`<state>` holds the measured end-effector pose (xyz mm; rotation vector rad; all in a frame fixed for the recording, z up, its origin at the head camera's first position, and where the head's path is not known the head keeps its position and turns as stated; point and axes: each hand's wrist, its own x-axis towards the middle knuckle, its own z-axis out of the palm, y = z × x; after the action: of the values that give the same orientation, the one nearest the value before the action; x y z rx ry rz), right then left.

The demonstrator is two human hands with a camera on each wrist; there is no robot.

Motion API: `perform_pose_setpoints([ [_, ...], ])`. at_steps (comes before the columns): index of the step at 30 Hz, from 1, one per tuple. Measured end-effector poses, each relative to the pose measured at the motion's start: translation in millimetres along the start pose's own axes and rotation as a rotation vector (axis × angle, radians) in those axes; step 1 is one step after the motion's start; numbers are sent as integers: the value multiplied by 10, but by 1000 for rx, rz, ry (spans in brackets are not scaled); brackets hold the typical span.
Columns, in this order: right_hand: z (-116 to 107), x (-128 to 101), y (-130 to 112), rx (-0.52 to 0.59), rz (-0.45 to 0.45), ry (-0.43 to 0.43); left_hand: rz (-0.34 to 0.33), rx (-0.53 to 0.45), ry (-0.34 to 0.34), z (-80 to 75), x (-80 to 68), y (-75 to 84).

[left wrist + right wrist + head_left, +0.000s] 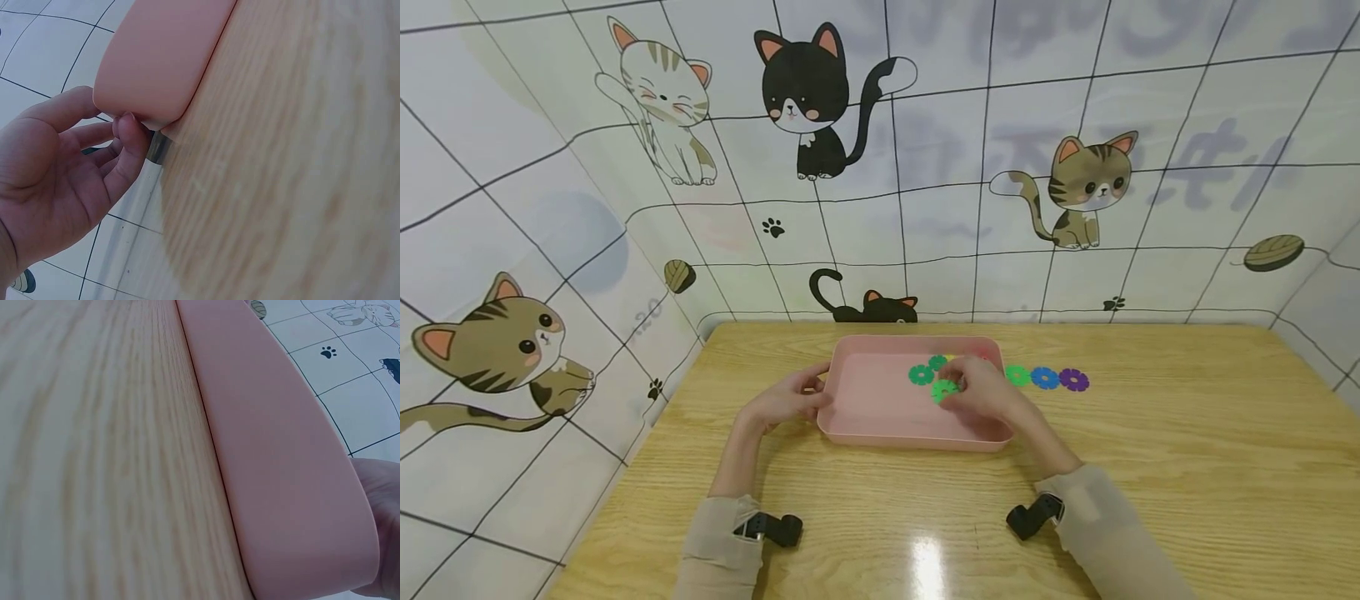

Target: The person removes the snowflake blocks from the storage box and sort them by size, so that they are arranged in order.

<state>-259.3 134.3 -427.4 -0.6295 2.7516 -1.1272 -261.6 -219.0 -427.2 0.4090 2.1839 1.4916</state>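
Observation:
A shallow pink tray (880, 412) lies on the wooden table. My left hand (786, 398) holds its left end; in the left wrist view the fingers of that hand (69, 162) curl at the tray's corner (150, 62). Over the tray's right half, my right hand (988, 390) pinches a light green snowflake disc (944, 391) between thumb and fingers. Beside it in the tray lie a green disc (921, 375) and a teal one (937, 363). Yellow and red discs are partly hidden by the right hand. The tray wall (281, 456) hides most of that hand in the right wrist view.
Right of the tray, a green disc (1018, 377), a blue disc (1045, 377) and a purple disc (1073, 380) form a row on the table (1195, 467). A cat-patterned wall covering (940, 208) rises behind the table. Each forearm wears a black wrist camera (778, 529).

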Motion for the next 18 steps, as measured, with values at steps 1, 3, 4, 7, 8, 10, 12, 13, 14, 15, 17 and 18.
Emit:
perform_pose_setpoints([
  [1,-1,-2,1,-3,-4,-1,3,1,-1,-3,-1,-1],
  [3,-4,-8,4,1,-12,7,8,-1,-4,-9,1,-4],
  [4,-8,-10,3,5,-20,15,13,-1,-8,-10,1,-8],
  [7,-20,-15,9,23,-39,34,19,-5,-12,-7,7,-13],
  [8,-26,-18,11,35,-40,39,19,-5,-12,-6,8,-15],
  [10,-34,-26,15,62,-33,42,19,-3,-11,-2,7,-11],
  [12,-44,-34,21,101,-29,37,13,0,-7,3,7,-9],
  [13,-54,-39,21,120,-31,34,11,0,-5,4,6,-9],
  [14,-68,-49,21,139,-31,34,11,2,-4,4,5,-8],
  [15,-80,-54,25,159,-37,35,10,2,-4,4,4,-7],
  [17,-119,-72,33,197,-44,43,8,4,-3,3,4,-10],
  [18,-143,-87,36,207,-46,51,9,4,-4,1,3,-11],
])
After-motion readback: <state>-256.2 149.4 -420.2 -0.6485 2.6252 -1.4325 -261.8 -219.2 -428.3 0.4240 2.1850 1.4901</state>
